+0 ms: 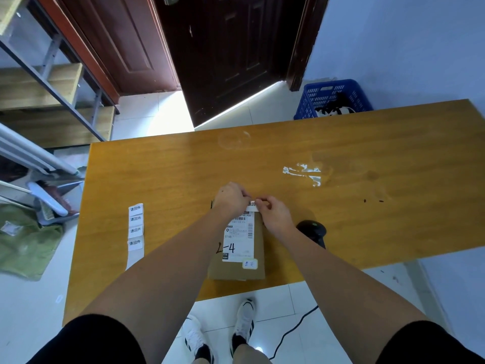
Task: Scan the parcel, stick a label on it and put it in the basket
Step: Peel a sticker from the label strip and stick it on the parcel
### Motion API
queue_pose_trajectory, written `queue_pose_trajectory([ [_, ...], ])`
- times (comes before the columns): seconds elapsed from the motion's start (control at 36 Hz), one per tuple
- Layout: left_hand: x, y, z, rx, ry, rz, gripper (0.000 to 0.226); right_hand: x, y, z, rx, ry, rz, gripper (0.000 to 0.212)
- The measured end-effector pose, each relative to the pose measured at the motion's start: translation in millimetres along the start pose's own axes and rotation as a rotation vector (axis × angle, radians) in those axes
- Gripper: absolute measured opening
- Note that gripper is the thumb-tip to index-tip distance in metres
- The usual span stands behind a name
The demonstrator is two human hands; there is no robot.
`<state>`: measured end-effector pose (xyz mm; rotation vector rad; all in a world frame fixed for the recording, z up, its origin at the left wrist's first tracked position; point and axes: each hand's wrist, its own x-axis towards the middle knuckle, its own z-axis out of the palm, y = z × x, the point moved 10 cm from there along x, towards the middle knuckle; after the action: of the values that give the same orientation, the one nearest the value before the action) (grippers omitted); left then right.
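Observation:
A brown cardboard parcel [256,248] lies near the front edge of the wooden table [170,174], with a white shipping slip and "2-4" handwritten on it. My left hand [231,199] and my right hand [274,214] meet at the parcel's far end, both pinching a small white printed label [251,204] there. Whether the label touches the parcel, I cannot tell. A black barcode scanner [312,231] rests on the table just right of my right wrist. The blue plastic basket [333,97] stands on the floor beyond the table's far right edge.
A strip of white labels [136,229] lies on the table to the left, hanging over the front edge. Torn white residue [304,173] marks the tabletop. A dark door stands ajar ahead; shelving and clutter fill the left. A black cable [291,333] runs on the floor.

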<state>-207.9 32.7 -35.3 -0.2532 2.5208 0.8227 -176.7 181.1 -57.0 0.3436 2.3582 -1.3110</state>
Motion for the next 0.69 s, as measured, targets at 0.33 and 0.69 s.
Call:
queue_pose_trajectory([
  [0.33,-8,-6,6,-0.038,-0.071,0.07,0.031,-2,-9,3,-0.12,-0.018,-0.036,0.033],
  [0.69,-12,-5,12,0.019,-0.114,0.148,0.036,-14,-6,16,-0.066,-0.055,-0.026,0.039],
])
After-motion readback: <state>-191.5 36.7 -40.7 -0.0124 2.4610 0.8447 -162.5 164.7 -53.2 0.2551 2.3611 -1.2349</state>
